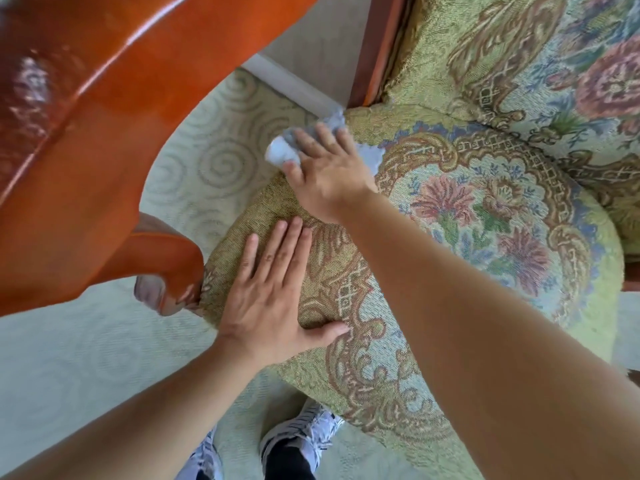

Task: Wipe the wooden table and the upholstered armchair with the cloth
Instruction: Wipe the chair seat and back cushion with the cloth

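Pale-blue cloth (282, 152) crumpled under right grip (327, 174), fingers (306, 142) straight; left grip (273, 292) flat on floral armchair (485, 220).

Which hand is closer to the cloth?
Right. The right hand presses flat on the cloth at the armchair seat's far edge; the left hand lies flat on the seat nearer the person, apart from the cloth.

The left hand (273, 292) lies flat, fingers straight, thumb spread; the right hand (325, 171), just ahead of it, presses palm-down, fingers spread.
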Action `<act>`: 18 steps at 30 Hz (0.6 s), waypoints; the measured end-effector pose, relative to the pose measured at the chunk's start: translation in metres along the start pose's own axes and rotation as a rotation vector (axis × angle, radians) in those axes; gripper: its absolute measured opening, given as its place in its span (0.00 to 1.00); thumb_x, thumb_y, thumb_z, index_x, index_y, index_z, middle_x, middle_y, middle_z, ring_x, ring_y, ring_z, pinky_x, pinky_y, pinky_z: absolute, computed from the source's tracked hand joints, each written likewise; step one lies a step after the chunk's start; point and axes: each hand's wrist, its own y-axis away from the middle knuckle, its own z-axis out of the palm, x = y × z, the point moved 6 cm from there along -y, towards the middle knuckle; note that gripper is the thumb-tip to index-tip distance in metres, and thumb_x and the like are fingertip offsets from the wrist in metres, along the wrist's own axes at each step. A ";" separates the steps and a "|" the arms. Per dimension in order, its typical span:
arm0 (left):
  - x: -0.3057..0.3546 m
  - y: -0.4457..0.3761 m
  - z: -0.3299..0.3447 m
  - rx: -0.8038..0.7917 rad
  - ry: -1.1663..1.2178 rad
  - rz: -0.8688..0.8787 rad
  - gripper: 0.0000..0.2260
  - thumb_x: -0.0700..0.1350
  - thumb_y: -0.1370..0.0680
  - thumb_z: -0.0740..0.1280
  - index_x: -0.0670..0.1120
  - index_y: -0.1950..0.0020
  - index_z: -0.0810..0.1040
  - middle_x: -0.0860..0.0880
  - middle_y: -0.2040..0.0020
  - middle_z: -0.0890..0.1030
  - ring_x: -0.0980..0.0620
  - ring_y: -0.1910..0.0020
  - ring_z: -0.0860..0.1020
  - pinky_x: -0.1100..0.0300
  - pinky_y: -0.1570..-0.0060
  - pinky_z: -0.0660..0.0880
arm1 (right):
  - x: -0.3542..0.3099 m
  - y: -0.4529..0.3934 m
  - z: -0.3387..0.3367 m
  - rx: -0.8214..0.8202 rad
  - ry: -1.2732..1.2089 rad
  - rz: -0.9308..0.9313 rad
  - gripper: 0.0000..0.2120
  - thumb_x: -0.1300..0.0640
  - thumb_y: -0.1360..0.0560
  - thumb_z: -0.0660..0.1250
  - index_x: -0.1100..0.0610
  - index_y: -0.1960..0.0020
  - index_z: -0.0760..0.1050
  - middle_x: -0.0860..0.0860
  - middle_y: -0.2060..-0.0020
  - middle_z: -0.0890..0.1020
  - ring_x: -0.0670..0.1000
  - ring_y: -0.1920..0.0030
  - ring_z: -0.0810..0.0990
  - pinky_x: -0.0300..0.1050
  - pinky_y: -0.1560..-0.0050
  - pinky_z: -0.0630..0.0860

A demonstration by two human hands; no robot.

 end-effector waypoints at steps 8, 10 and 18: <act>0.000 -0.001 -0.003 -0.029 0.003 0.002 0.57 0.81 0.30 0.48 0.36 0.19 0.50 0.39 0.17 0.47 0.43 0.18 0.46 0.36 0.23 0.53 | 0.035 0.014 -0.018 0.000 0.112 -0.062 0.28 0.45 0.16 0.41 0.54 0.21 0.58 0.50 0.21 0.61 0.53 0.20 0.49 0.54 0.21 0.41; 0.000 0.000 -0.003 -0.035 -0.002 0.002 0.57 0.81 0.30 0.48 0.36 0.19 0.49 0.40 0.17 0.47 0.43 0.18 0.46 0.36 0.23 0.53 | 0.062 0.011 -0.030 0.012 0.176 0.062 0.29 0.44 0.16 0.40 0.56 0.22 0.60 0.52 0.22 0.62 0.56 0.20 0.46 0.54 0.21 0.39; 0.000 -0.001 -0.003 -0.044 0.006 0.003 0.56 0.81 0.29 0.46 0.36 0.19 0.49 0.39 0.17 0.46 0.42 0.18 0.46 0.36 0.23 0.53 | 0.009 0.024 -0.013 0.076 -0.191 -0.078 0.25 0.52 0.15 0.47 0.64 0.22 0.58 0.57 0.20 0.56 0.57 0.20 0.48 0.51 0.21 0.44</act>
